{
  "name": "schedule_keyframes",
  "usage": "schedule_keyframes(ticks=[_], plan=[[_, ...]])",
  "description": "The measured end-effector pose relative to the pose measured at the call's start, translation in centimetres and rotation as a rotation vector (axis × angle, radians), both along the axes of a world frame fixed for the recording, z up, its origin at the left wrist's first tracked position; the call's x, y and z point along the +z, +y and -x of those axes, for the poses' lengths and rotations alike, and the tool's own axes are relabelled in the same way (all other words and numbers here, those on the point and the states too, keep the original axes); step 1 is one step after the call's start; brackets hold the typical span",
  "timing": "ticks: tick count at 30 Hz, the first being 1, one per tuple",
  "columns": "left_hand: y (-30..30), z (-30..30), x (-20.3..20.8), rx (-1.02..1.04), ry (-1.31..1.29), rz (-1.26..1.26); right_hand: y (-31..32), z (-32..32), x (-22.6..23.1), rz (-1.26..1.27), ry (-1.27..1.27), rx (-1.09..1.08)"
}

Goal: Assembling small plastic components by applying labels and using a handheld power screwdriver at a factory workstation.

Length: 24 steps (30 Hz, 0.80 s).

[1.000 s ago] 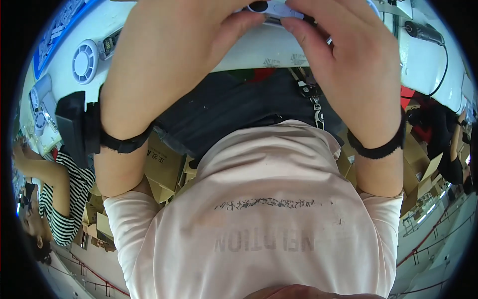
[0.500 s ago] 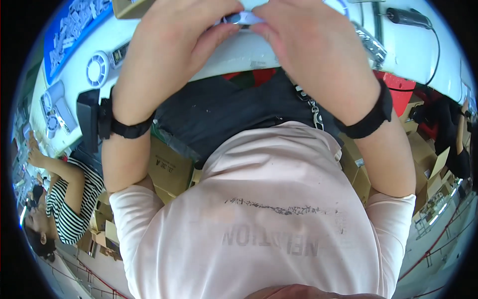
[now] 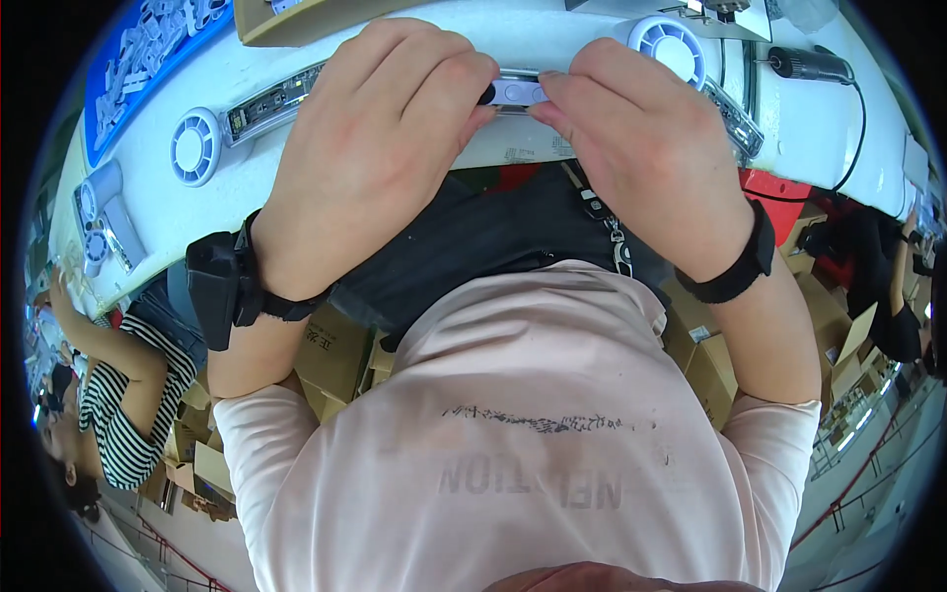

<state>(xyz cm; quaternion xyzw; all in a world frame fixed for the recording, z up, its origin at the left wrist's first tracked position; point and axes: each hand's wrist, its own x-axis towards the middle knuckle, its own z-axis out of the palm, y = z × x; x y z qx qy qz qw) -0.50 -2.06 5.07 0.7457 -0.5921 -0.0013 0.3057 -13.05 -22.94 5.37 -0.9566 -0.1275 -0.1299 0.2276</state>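
Between my two hands is a pale lavender plastic strip [image 3: 517, 93] with round button-like marks and a dark left end. My left hand [image 3: 390, 128] pinches its left end with thumb and fingers. At the other end, my right hand [image 3: 646, 138] grips it between thumb and forefinger. The strip is over the white table, above a clear part that shows only in slivers. Beside my left hand lies a handheld fan [image 3: 195, 146] with a clear handle and circuit board. Behind my right hand is another fan [image 3: 669, 54], partly covered.
A blue tray [image 3: 118, 128] of pale plastic parts stands far left, near a cardboard box [image 3: 326, 27]. More fan parts [image 3: 109, 212] lie at the left edge. At right is a black corded electric screwdriver [image 3: 809, 65]. People sit on both sides; cardboard boxes [image 3: 335, 355] stand below.
Both hands have come nearer to me with the strip, and its top face shows more. The fan behind my right hand shows more fully; the whole view has shifted slightly.
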Motion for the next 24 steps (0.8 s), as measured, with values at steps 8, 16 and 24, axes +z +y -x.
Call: schedule_keyframes(ticks=[8, 16, 24], plan=[[0.4, 0.0, -0.6, -0.031, 0.004, 0.041, 1.3, -0.1, 3.2, 0.203, 0.208, -0.056], [0.2, -0.1, -1.3, -0.015, -0.033, 0.084, 0.8, -1.3, 3.5, 0.400, 0.318, 0.031], [0.1, -0.1, -1.2, -0.007, -0.009, 0.079, 0.1, -1.8, 3.3, 0.343, 0.313, 0.105]])
